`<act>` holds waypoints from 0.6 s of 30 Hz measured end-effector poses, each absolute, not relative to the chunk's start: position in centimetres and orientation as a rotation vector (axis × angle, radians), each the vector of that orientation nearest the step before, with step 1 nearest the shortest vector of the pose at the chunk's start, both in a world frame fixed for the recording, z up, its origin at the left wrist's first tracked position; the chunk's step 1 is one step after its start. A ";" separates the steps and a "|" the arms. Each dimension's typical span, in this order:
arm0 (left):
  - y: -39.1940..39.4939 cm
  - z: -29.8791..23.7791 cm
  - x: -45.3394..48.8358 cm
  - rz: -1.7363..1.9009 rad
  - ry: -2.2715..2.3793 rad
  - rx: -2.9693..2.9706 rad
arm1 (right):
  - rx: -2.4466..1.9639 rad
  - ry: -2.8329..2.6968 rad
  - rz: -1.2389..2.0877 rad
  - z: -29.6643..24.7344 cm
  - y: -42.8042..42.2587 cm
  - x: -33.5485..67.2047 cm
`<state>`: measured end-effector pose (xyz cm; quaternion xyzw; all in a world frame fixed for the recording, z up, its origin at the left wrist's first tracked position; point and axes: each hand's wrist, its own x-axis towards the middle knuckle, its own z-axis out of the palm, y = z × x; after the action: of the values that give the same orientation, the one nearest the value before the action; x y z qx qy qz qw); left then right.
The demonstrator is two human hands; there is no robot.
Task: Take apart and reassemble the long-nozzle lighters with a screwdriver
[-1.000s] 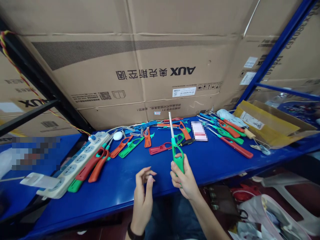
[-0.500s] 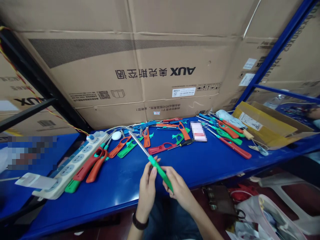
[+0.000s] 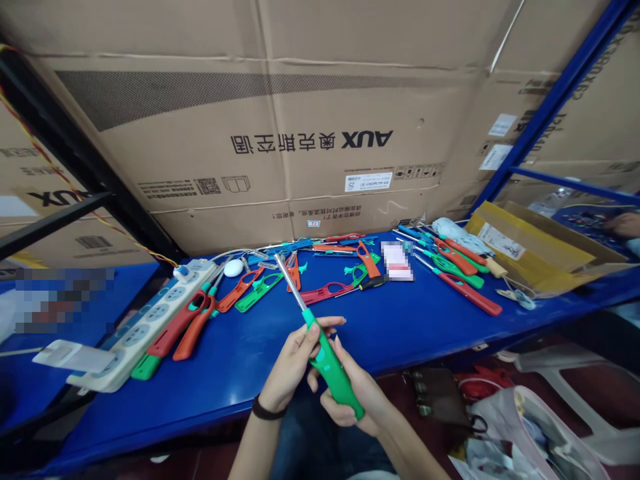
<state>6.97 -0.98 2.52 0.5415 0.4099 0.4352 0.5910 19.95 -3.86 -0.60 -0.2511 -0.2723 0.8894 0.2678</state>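
Observation:
A long-nosed gas lighter (image 3: 339, 378) with a green body, teal collar and metal tube lies across both hands, its tube pointing up and left over the blue table. My left hand (image 3: 299, 353) pinches it near the collar, thumb on top. Around the lower end of the body, my right hand (image 3: 357, 385) is closed. Beyond the hands lie lighter shells: a green one (image 3: 259, 292), an orange one (image 3: 241, 289) and a dark red one (image 3: 327, 293). A screwdriver (image 3: 373, 283) with a black and yellow handle rests beside the red shell.
A white power strip (image 3: 165, 313) runs along the left, with red, orange and green lighters (image 3: 189, 347) against it. At right are several lighters (image 3: 465, 290) and a yellow padded envelope (image 3: 520, 250). A large cardboard sheet (image 3: 300, 100) stands behind the blue table (image 3: 240, 360).
The lighter has turned so its green body shows more of its broad side, and its lower end has moved right and nearer. Both hands have shifted with it.

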 end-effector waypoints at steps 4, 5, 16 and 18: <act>-0.9 2.3 6.8 0.962 0.936 1.293 | -0.665 -0.570 2.418 0.2 -4.0 19.6; -0.9 2.3 6.8 0.955 0.927 1.284 | -0.664 -0.532 2.398 0.4 -4.1 19.4; -1.4 2.8 7.8 1.030 0.860 1.005 | -0.632 -0.593 2.360 0.7 -4.0 19.6; -1.5 2.7 7.9 1.051 0.818 0.950 | -0.603 -0.659 2.391 0.7 -3.7 19.9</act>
<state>7.87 -1.52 2.65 0.4237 0.3648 0.4690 0.6837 19.85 -3.69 0.75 -0.2259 -0.2471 0.8964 0.2904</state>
